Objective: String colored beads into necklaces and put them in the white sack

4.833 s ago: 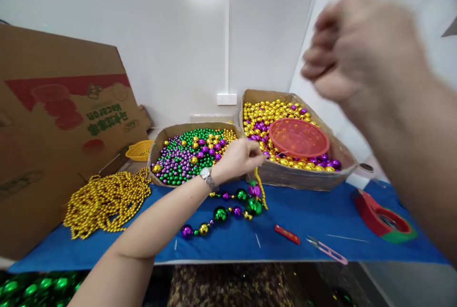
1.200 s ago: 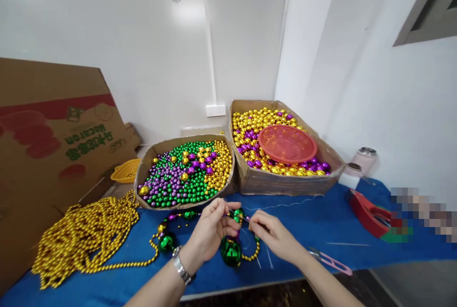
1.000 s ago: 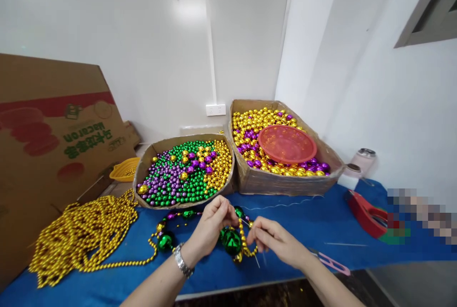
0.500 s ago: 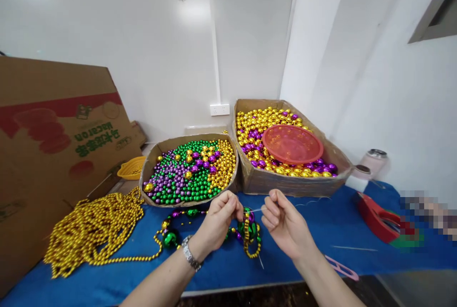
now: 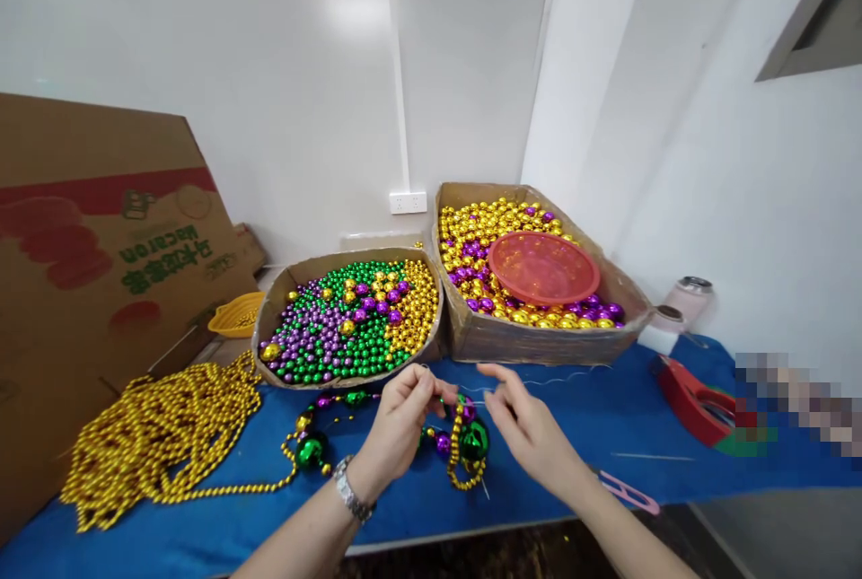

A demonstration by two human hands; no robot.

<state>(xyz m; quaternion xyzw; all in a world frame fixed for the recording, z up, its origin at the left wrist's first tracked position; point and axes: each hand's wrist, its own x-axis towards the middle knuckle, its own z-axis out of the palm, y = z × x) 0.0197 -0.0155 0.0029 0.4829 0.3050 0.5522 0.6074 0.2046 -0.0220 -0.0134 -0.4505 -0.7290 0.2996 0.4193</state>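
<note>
Your left hand (image 5: 399,422) pinches the bead strand (image 5: 473,441) at lower centre; your right hand (image 5: 532,428) hovers half open beside it. Bead boxes (image 5: 539,344) stand just behind, the surface (image 5: 660,462) edge just below, bare room rightward.

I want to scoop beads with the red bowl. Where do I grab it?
Pinch the bowl by its near rim from above: it seems to sit open side up on the beads in the right box, rim clear all round.
</note>
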